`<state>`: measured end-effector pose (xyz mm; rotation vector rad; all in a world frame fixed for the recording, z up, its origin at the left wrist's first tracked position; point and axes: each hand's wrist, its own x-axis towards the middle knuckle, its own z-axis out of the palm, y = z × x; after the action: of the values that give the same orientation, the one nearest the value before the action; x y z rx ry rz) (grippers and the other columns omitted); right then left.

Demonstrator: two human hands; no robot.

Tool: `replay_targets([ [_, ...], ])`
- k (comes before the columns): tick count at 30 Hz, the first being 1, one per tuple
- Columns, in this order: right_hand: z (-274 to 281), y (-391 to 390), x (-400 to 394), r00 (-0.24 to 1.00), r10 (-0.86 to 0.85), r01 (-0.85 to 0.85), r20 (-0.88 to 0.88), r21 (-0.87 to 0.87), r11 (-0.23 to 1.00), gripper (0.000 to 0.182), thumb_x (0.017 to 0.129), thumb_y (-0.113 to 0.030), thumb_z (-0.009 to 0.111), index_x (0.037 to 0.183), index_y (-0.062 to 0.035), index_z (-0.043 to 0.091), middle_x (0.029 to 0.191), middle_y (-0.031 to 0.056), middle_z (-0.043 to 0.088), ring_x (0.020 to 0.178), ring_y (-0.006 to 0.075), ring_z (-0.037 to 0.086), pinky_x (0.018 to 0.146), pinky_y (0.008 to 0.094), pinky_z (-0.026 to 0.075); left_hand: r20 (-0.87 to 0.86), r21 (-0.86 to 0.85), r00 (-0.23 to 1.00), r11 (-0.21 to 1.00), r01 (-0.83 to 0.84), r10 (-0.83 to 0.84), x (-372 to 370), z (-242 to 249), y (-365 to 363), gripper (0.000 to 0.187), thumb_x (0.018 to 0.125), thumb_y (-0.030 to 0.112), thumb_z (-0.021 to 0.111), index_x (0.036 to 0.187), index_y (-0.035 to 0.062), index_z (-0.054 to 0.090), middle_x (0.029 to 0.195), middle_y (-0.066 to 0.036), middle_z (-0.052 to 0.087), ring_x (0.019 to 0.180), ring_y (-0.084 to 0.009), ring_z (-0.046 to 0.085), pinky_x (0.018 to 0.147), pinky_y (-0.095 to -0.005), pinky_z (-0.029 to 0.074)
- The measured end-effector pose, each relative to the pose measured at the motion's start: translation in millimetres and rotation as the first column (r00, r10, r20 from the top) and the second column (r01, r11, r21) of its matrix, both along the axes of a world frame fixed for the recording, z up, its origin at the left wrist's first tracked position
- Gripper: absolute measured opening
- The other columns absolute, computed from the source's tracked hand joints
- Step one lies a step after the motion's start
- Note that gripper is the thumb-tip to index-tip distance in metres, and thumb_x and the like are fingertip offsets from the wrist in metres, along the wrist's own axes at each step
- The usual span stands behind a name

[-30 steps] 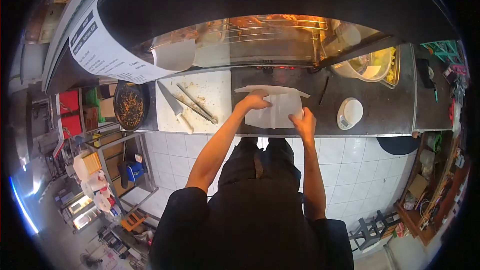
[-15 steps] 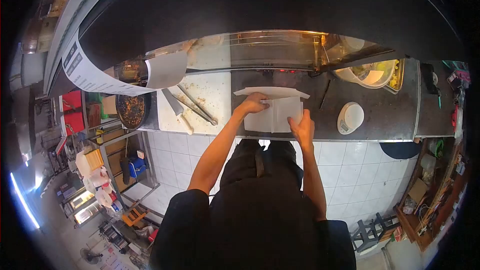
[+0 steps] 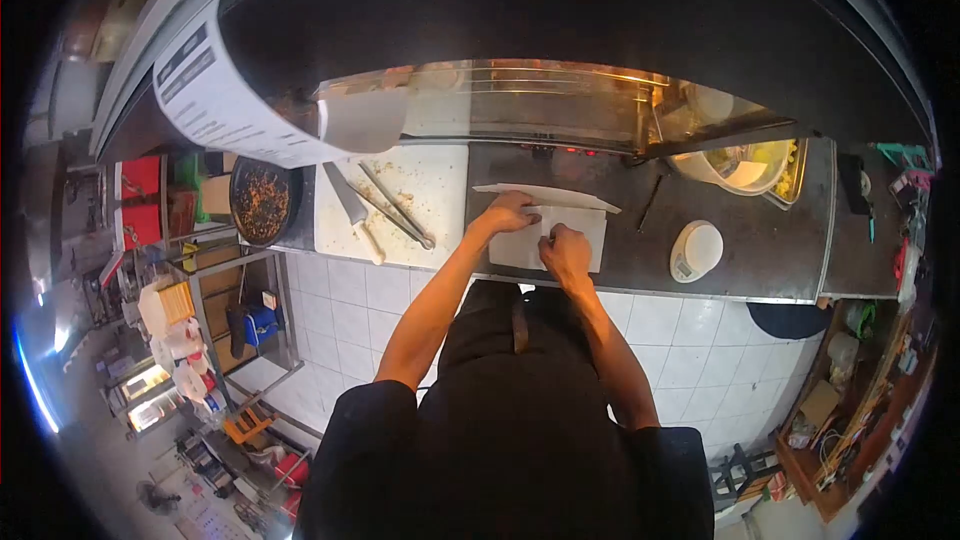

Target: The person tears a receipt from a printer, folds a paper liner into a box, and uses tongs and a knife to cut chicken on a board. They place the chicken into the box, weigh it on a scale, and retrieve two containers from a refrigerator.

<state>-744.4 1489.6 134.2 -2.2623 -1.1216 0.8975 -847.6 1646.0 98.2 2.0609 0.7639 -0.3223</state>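
Observation:
A folded white cardboard box [image 3: 520, 252] lies on the dark counter in front of me, its long back flap [image 3: 550, 197] standing up at an angle. My left hand [image 3: 512, 213] grips the box at its back left, with the fingertips reaching inside the flap. Curled over the middle of the box is my right hand [image 3: 567, 252], its fingers closed near the raised central fold [image 3: 547, 220]. Exactly what the right fingertips pinch is partly hidden.
On the left, a knife [image 3: 350, 202] and tongs [image 3: 398, 205] lie on a white cutting board [image 3: 440, 175] beside a dark pan [image 3: 262, 202]. A kitchen scale [image 3: 697, 251] stands right, below a metal bowl [image 3: 755, 172]. A curled printed sheet [image 3: 240, 120] hangs upper left.
My right hand has moved left from the box's right edge to its middle, and its fingers have curled. The right panel now lies flatter. My left hand stays at the back left.

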Motion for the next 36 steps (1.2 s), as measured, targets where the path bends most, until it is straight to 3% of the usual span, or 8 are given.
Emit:
replay_targets([
  [4,-4.3,5.3,0.8,0.999,-0.031,0.032,0.017,-0.044,0.999,0.023,0.078,-0.022,0.061,0.081,0.0007,0.062,0.077,0.0232,0.065,0.075,0.0426,0.064,0.068,0.0519,0.049,0.174,0.050,0.943,0.954,-0.297,0.284,-24.7,41.5,-20.2,0.037,0.076,0.024,0.072,0.105,0.0013,0.066,0.104,-0.017,0.068,0.102,-0.0325,0.063,0.088,-0.0395,0.049],
  [6,-4.0,5.7,-3.3,0.999,-0.044,0.044,0.000,-0.045,0.998,0.023,0.078,-0.022,0.060,0.081,0.0007,0.061,0.076,0.0234,0.065,0.075,0.0429,0.064,0.068,0.0521,0.049,0.386,0.027,0.699,0.750,-0.661,0.602,-38.9,55.0,-30.7,0.039,0.075,0.023,0.074,0.105,0.0009,0.064,0.103,-0.016,0.068,0.101,-0.0317,0.064,0.087,-0.0398,0.049],
  [10,-7.2,14.5,-8.0,0.995,-0.089,0.089,0.046,0.001,0.996,0.022,0.077,-0.022,0.060,0.082,-0.0007,0.061,0.074,0.0204,0.066,0.073,0.0427,0.063,0.067,0.0500,0.049,0.268,-0.194,0.514,0.568,-0.800,0.815,-81.2,-11.4,-55.8,0.066,0.073,0.029,0.079,0.125,-0.0022,0.051,0.116,-0.019,0.063,0.107,-0.0297,0.062,0.091,-0.0374,0.048],
  [12,-14.1,16.6,-11.6,0.991,-0.107,0.107,0.076,0.004,0.994,0.022,0.078,-0.022,0.060,0.083,-0.0011,0.061,0.075,0.0202,0.066,0.073,0.0431,0.063,0.067,0.0502,0.049,0.160,-0.194,0.582,0.604,-0.773,0.797,-93.4,-30.3,-59.7,0.076,0.072,0.029,0.079,0.131,-0.0041,0.044,0.122,-0.022,0.059,0.111,-0.0293,0.060,0.094,-0.0367,0.047],
  [18,-30.8,16.4,-18.4,0.968,-0.147,0.152,0.205,-0.009,0.988,0.021,0.081,-0.020,0.058,0.089,-0.0011,0.059,0.077,0.0249,0.065,0.074,0.0431,0.064,0.068,0.0535,0.050,0.146,-0.349,0.676,0.677,-0.648,0.722,-85.1,-21.7,-54.2,0.062,0.071,0.032,0.078,0.117,-0.0040,0.057,0.105,-0.019,0.068,0.097,-0.0307,0.066,0.086,-0.0398,0.051],
  [20,-36.6,15.1,-18.6,0.961,-0.206,0.217,0.187,-0.045,0.975,0.020,0.080,-0.019,0.059,0.086,-0.0005,0.061,0.078,0.0265,0.064,0.079,0.0443,0.063,0.071,0.0533,0.049,0.021,-0.005,0.829,0.829,-0.559,0.559,-78.1,-17.4,-49.8,0.052,0.071,0.034,0.075,0.106,-0.0022,0.064,0.092,-0.019,0.069,0.087,-0.0349,0.067,0.079,-0.0414,0.052],
  [29,-45.2,15.0,-21.8,0.953,-0.136,0.186,0.270,-0.168,0.968,0.019,0.079,-0.018,0.059,0.087,-0.0006,0.059,0.081,0.0249,0.066,0.080,0.0437,0.065,0.072,0.0519,0.052,0.013,0.124,0.861,0.854,-0.506,0.508,-65.4,-25.5,-49.6,0.035,0.071,0.030,0.071,0.090,0.0018,0.063,0.087,-0.018,0.068,0.085,-0.0378,0.066,0.076,-0.0463,0.052],
  [36,-41.0,15.7,-27.4,0.964,-0.094,0.169,0.250,-0.300,0.939,0.024,0.080,-0.018,0.059,0.095,-0.0006,0.058,0.087,0.0240,0.066,0.085,0.0414,0.066,0.074,0.0502,0.053,-0.041,0.093,0.831,0.830,-0.550,0.555,-57.2,-15.2,-53.1,0.042,0.068,0.029,0.074,0.095,0.0009,0.060,0.093,-0.019,0.067,0.090,-0.0384,0.065,0.079,-0.0468,0.051],
])
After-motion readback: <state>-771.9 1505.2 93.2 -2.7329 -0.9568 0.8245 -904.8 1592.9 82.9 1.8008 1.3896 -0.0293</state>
